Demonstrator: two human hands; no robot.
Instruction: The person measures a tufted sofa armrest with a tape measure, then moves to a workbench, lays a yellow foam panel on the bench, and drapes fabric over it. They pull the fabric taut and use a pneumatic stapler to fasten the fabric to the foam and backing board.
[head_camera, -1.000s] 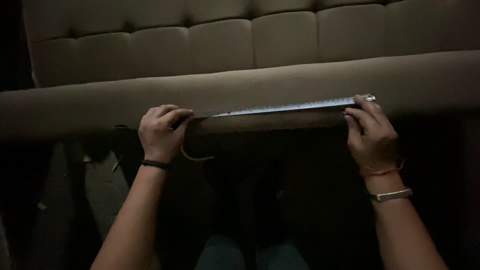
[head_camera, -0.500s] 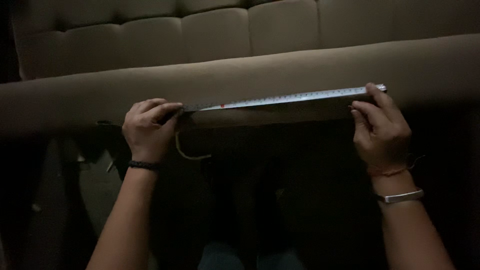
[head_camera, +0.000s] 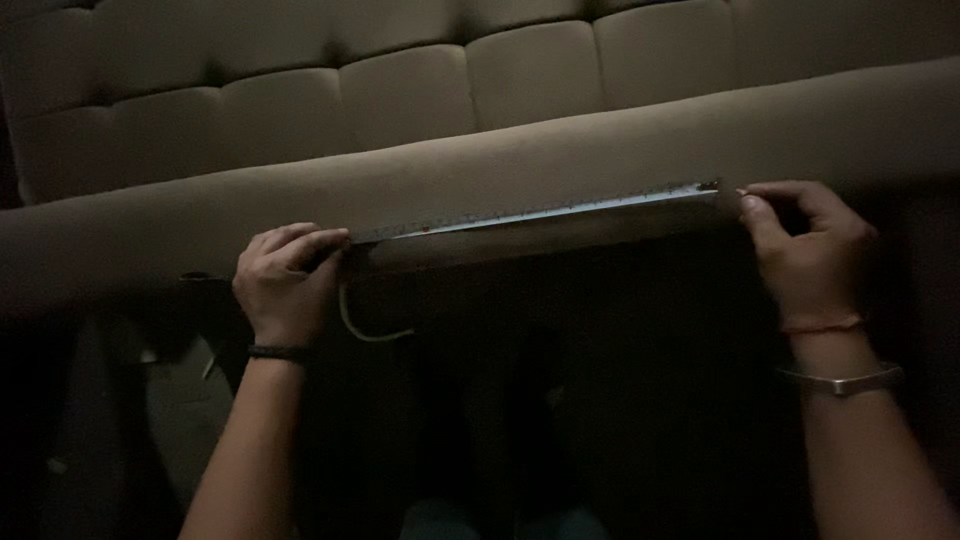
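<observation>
I have a pale measuring tape (head_camera: 540, 210) stretched flat along the front edge of a padded brown sofa seat (head_camera: 560, 160), running from my left hand (head_camera: 285, 285) up at a slight slant to my right hand (head_camera: 810, 255). The tape is a narrow light strip with small dark and red marks along it, too fine to read in this dim light. My left hand is curled closed over the near end of the tape, fingers (head_camera: 300, 240) folded down tight against the cushion edge, and a loose loop of the tape (head_camera: 365, 325) hangs out below it. My right hand pinches the far end, thumb and forefinger closed together at the tip with the other fingers bent in behind. A dark band (head_camera: 280, 352) sits on my left wrist; a thin red thread (head_camera: 820, 323) and a metal bracelet (head_camera: 845, 382) on my right. Behind the seat edge rises the tufted sofa back (head_camera: 400, 90).
</observation>
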